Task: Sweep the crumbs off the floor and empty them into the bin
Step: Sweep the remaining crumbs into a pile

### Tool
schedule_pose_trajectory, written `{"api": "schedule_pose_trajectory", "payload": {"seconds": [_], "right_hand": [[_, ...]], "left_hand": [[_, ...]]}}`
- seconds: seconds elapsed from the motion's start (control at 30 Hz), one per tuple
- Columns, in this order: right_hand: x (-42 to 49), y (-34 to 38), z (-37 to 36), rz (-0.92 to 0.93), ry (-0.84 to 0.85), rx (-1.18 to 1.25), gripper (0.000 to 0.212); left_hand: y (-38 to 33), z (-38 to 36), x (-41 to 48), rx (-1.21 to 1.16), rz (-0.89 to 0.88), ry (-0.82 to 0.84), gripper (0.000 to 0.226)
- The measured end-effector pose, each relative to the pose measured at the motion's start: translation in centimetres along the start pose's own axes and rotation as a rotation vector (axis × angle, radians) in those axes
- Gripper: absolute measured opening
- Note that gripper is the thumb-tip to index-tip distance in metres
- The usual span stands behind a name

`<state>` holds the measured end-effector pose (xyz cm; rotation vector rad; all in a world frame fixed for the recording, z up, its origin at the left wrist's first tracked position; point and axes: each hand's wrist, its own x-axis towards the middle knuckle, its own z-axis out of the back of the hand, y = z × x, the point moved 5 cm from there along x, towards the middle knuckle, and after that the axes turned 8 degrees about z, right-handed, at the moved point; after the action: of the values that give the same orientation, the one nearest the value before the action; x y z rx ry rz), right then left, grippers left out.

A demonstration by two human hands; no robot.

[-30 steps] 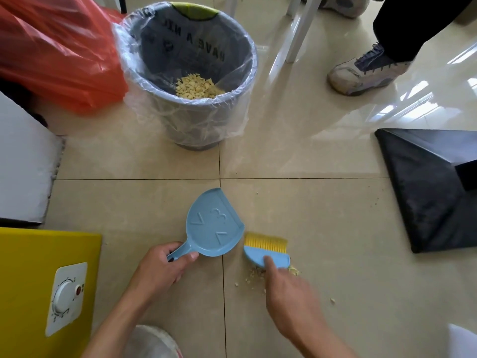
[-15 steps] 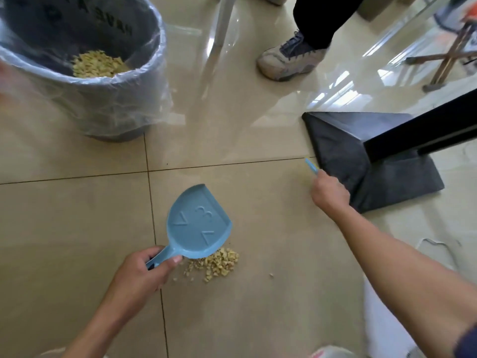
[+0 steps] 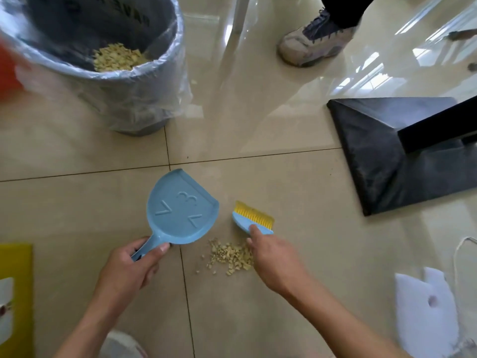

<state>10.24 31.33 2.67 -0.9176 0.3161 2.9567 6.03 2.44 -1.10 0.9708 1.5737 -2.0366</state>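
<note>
A pile of pale yellow crumbs [image 3: 231, 258] lies on the beige tiled floor. My left hand [image 3: 131, 270] grips the handle of a blue dustpan [image 3: 182, 209], whose empty pan rests just left of and above the pile. My right hand [image 3: 276, 259] holds a small blue brush with yellow bristles [image 3: 254, 219], set just beyond the crumbs, and partly covers the pile's right side. The grey bin [image 3: 134, 99], lined with a clear bag, stands at the top left with more crumbs [image 3: 117, 58] inside.
A black stand base [image 3: 382, 156] lies on the right. Another person's shoe [image 3: 315, 42] and a white furniture leg [image 3: 238, 19] are at the top. A yellow appliance [image 3: 15, 301] sits at the lower left, white foam [image 3: 423, 306] at the lower right.
My right hand, which had reached out toward the black base, has come back with the brush beside the crumb pile. The view has shifted; the dustpan stays close to the pile.
</note>
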Motion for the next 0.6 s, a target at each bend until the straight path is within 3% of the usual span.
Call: {"api": "schedule_pose_trajectory", "payload": {"seconds": [0.1, 0.2, 0.37, 0.5, 0.6], "right_hand": [[-2.4, 1.4, 0.1, 0.048, 0.052, 0.023, 0.046], [-1.8, 0.8, 3.1, 0.069, -0.066, 0.049, 0.044], [6.4, 0.0, 8.6, 0.100, -0.276, -0.061, 0.040], [10.9, 3.2, 7.5, 0.169, -0.213, -0.084, 0.037], [8.5, 5.2, 4.0, 0.252, -0.177, -0.158, 0.034]], "left_hand": [[-0.1, 1.9, 0.0, -0.004, -0.026, -0.055, 0.059], [0.1, 3.1, 0.1, -0.036, -0.038, -0.090, 0.070], [0.7, 3.3, -0.4, -0.042, -0.021, -0.100, 0.071], [1.2, 3.3, -1.5, -0.045, -0.037, -0.121, 0.068], [1.3, 3.6, -2.3, -0.042, -0.054, -0.107, 0.063]]}}
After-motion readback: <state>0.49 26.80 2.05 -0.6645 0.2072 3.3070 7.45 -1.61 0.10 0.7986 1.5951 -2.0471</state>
